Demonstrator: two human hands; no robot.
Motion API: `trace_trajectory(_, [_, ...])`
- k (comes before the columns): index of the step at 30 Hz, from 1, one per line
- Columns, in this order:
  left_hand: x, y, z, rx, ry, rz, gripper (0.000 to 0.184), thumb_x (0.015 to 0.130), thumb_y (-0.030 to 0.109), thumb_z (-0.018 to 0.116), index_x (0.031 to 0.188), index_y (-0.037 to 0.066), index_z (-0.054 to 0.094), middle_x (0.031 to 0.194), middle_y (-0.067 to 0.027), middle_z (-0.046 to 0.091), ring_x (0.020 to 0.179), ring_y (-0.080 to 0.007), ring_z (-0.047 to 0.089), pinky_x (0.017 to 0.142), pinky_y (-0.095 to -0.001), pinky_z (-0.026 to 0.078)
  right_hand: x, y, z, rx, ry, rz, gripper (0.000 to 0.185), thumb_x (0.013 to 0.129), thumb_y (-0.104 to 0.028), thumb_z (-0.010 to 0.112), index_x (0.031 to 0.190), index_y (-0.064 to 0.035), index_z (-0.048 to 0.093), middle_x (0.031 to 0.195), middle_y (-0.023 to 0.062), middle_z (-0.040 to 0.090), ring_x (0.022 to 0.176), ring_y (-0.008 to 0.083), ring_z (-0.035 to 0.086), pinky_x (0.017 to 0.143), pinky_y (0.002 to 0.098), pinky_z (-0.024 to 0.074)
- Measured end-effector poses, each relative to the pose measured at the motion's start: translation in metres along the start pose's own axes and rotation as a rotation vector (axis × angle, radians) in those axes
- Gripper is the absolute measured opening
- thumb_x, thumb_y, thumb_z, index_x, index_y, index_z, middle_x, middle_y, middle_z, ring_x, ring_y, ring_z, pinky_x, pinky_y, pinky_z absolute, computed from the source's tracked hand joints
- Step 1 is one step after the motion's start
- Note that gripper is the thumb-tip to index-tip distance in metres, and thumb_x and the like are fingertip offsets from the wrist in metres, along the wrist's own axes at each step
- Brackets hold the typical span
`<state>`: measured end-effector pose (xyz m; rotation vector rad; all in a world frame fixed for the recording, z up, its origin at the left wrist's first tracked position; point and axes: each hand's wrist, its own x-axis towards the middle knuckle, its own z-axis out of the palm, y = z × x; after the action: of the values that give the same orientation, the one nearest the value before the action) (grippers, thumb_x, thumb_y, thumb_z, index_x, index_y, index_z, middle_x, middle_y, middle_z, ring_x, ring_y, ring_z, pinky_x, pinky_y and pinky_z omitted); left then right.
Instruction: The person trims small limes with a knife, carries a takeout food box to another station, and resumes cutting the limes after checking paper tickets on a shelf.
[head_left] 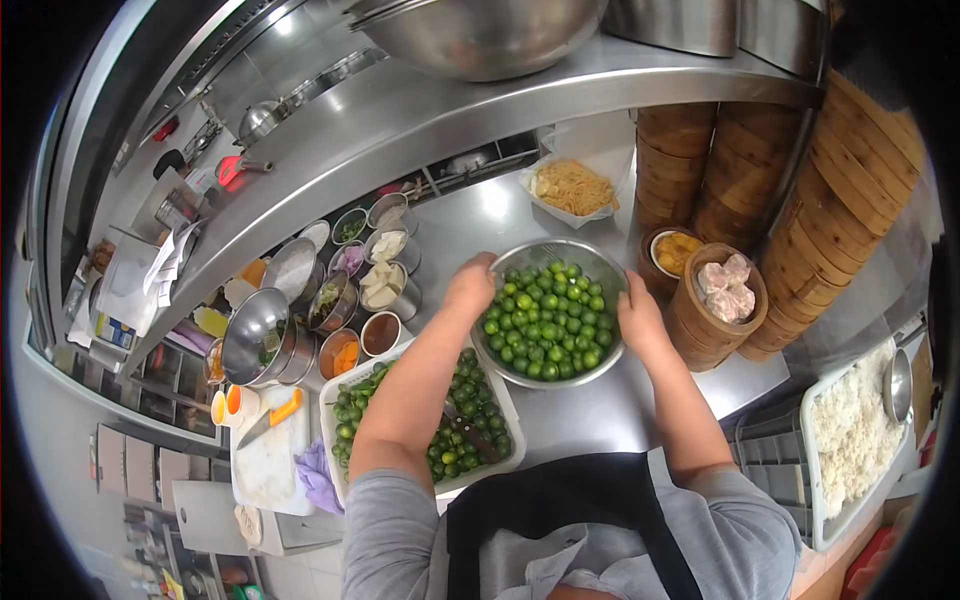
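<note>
A round metal bowl (515,258) full of small green limes (548,318) is held level over the steel counter. My left hand (470,287) grips its rim on the left, and my right hand (640,318) grips the opposite side. The fingers of both hands are partly hidden by the rim. Below my left forearm stands a white plastic tub (508,412) of darker green limes (470,400). A knife with a dark handle (478,437) lies on those limes.
Stacked bamboo steamers (830,220) stand at the right, one holding pale meat pieces (726,288). A paper-lined basket of noodles (574,188) sits behind. Ingredient containers (383,287) crowd the left. A yellow-handled knife (272,417) rests on a white cutting board (275,465). A steel shelf (540,98) overhangs.
</note>
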<state>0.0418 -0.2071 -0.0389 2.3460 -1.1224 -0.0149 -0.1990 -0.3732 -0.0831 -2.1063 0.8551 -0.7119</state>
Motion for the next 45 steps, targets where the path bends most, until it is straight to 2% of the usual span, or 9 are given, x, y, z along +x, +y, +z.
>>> trace_trajectory(9, [0.045,-0.07,-0.007,0.219,0.21,-0.268,0.025,0.087,0.01,0.053,0.111,0.01,0.058,0.104,-0.0197,0.063,0.099,-0.0376,0.06,0.084,-0.0458,0.048,0.114,-0.019,0.103,0.859,-0.042,0.18,0.037,0.092,-0.026,0.054,0.114,0.0025,0.058,0.1,0.0079,0.063,0.089,0.0167,0.056,0.081,0.028,0.0437])
trace_trajectory(15, [0.054,-0.103,-0.033,0.474,0.236,-0.402,0.024,0.084,0.006,0.055,0.108,0.006,0.057,0.107,-0.0213,0.06,0.099,-0.0411,0.057,0.082,-0.0471,0.049,0.135,-0.036,0.119,1.03,-0.253,0.529,0.029,0.089,-0.027,0.055,0.107,-0.0042,0.057,0.088,0.0048,0.06,0.076,0.0152,0.057,0.066,0.0346,0.0494])
trace_trajectory(20, [0.051,-0.116,-0.031,0.73,0.436,-0.174,0.02,0.08,0.004,0.056,0.1,0.002,0.057,0.099,-0.0196,0.06,0.09,-0.0375,0.059,0.08,-0.0451,0.048,0.194,0.048,0.144,1.12,0.424,0.465,0.019,0.089,-0.02,0.053,0.103,-0.0067,0.051,0.084,0.0039,0.054,0.075,0.0144,0.056,0.066,0.0321,0.0501])
trace_trajectory(23, [0.055,-0.088,-0.037,0.66,0.675,0.093,0.023,0.078,-0.004,0.054,0.1,0.003,0.057,0.098,-0.0182,0.058,0.088,-0.0353,0.058,0.08,-0.0402,0.048,0.234,0.083,0.148,0.829,0.735,0.292,0.026,0.089,-0.015,0.052,0.107,0.0029,0.052,0.1,0.016,0.058,0.087,0.0261,0.057,0.083,0.04,0.0474])
trace_trajectory(27, [0.06,-0.019,-0.002,-0.352,0.308,0.138,0.032,0.077,-0.011,0.05,0.104,0.004,0.056,0.099,-0.014,0.059,0.089,-0.0233,0.059,0.074,-0.0322,0.05,0.266,0.088,0.125,0.536,0.817,0.351,0.046,0.089,-0.024,0.048,0.122,0.0082,0.048,0.116,0.0265,0.055,0.109,0.0378,0.053,0.097,0.0409,0.0401])
trace_trajectory(31, [0.055,0.081,0.05,-1.163,-0.115,-0.345,0.02,0.083,0.006,0.055,0.102,-0.001,0.056,0.083,-0.0056,0.06,0.068,-0.0139,0.056,0.066,-0.0257,0.049,0.296,0.104,0.123,0.46,0.635,0.265,0.06,0.084,-0.032,0.048,0.13,0.008,0.045,0.128,0.0298,0.05,0.12,0.0379,0.049,0.102,0.0409,0.0372])
trace_trajectory(38, [0.133,0.059,0.186,-1.211,-0.111,-0.694,0.037,0.087,0.026,0.057,0.111,-0.001,0.052,0.083,-0.0064,0.051,0.066,-0.0156,0.052,0.054,-0.0293,0.046,0.308,0.083,0.113,0.318,0.59,0.478,0.064,0.079,-0.036,0.053,0.129,0.0051,0.048,0.124,0.0278,0.054,0.115,0.0391,0.053,0.099,0.0417,0.0409])
trace_trajectory(41, [0.164,0.046,0.215,-1.128,0.015,-0.565,0.036,0.092,0.03,0.054,0.108,-0.002,0.052,0.078,-0.0048,0.05,0.057,-0.0171,0.048,0.051,-0.0302,0.046,0.384,0.205,0.173,-0.017,0.548,0.121,0.054,0.082,-0.037,0.055,0.119,0.0006,0.058,0.115,0.0266,0.06,0.107,0.0394,0.058,0.093,0.0434,0.0441])
trace_trajectory(45, [0.163,0.074,0.177,-0.844,0.069,-0.525,0.039,0.093,0.032,0.051,0.107,-0.004,0.053,0.077,-0.009,0.058,0.056,-0.0216,0.055,0.047,-0.0323,0.048,0.302,0.082,0.1,0.278,0.51,0.439,0.044,0.085,-0.039,0.054,0.106,-0.0017,0.065,0.103,0.0267,0.063,0.101,0.0398,0.059,0.087,0.0445,0.0456])
